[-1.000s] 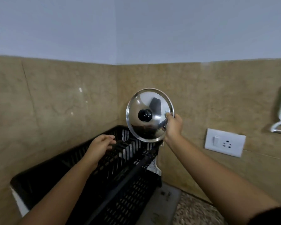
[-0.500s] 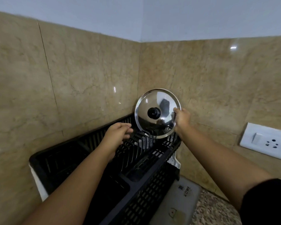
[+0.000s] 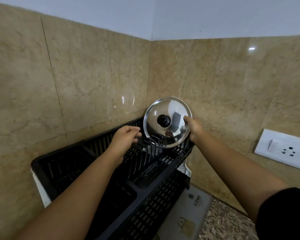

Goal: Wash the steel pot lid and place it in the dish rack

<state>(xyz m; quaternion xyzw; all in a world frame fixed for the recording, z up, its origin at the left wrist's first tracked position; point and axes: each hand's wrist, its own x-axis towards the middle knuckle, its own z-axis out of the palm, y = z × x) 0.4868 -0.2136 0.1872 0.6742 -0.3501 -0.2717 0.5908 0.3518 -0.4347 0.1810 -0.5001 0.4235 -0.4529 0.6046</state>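
Note:
The steel pot lid (image 3: 164,111) with a black knob stands on edge at the far end of the black dish rack (image 3: 142,196), its lower rim down among the rack's upright prongs. My right hand (image 3: 195,129) grips the lid's right rim. My left hand (image 3: 126,135) hovers over the prongs just left of the lid, fingers loosely curled and holding nothing. The knob side faces me.
The rack sits in a corner of tan marble wall tiles. A white socket with a switch (image 3: 284,148) is on the right wall. A grey mat (image 3: 189,213) printed "HOME" and a speckled counter (image 3: 227,226) lie right of the rack.
The lid has come down from above the rack until its lower rim sits among the prongs. My left hand stays beside it over the rack.

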